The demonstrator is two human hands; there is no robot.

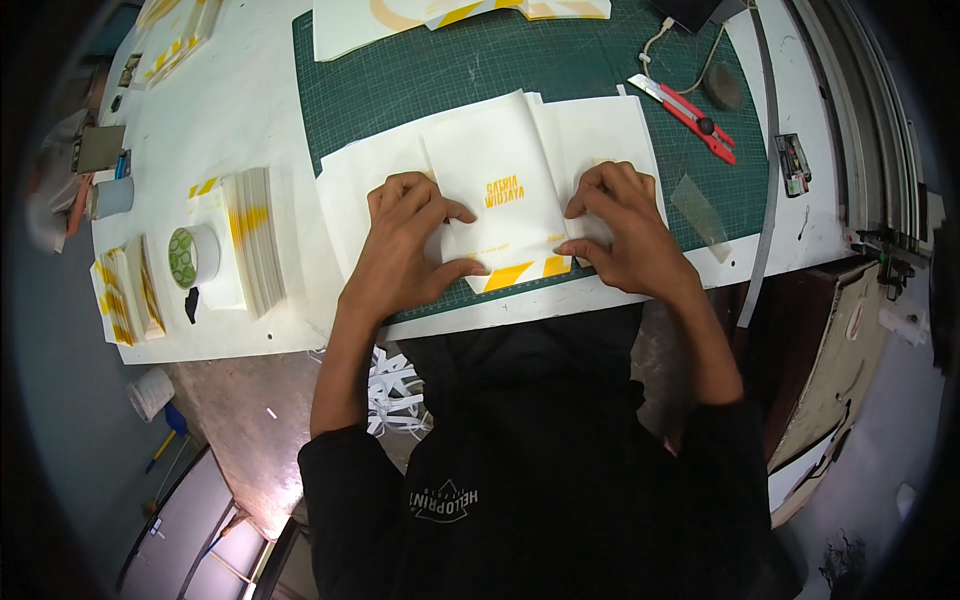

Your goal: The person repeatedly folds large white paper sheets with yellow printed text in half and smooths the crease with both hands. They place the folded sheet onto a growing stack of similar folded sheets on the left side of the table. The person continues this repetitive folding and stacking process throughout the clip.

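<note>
A white paper sheet (497, 150) printed in yellow lies before me over larger white sheets (370, 155) on a green cutting mat (370, 85). The lower edge of the printed sheet carries a yellow and white striped band. My left hand (408, 240) holds its left side, fingers curled and thumb at the bottom edge by the band. On the opposite side my right hand (625, 230) grips it likewise, the thumb pressing near the lower right corner. Fingertips of both hands are partly hidden. Beyond the right hand rests a red cutter knife (690, 120).
On the left stand stacks of yellow-printed paper (255, 240) and smaller bundles (125, 295), with a tape roll (195, 256) between them. More printed sheets (365, 28) lie at the back. A clear plastic strip (702, 218) and a long grey strip (768, 180) are at right.
</note>
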